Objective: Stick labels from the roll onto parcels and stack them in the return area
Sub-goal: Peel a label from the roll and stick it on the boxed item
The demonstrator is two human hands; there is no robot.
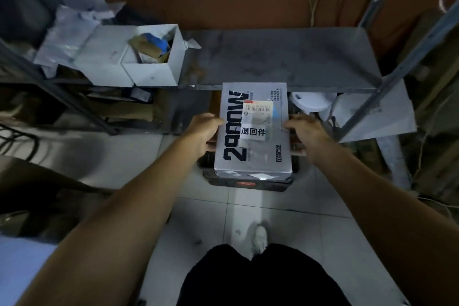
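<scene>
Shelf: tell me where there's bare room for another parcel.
The grey shelf is bare from the open white box rightward to its right post. Its left end is crowded with that box and crumpled wrapping. Below, the labelled parcel, held between the left hand and right hand, tops the stack.

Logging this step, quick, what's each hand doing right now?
Left hand: grips the left edge of the grey parcel.
Right hand: rests against the parcel's right edge, fingers relaxed.

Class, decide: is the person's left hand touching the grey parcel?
Touching. In the head view the left hand grips the left edge of the grey parcel, its thumb lying over the top face.
</scene>
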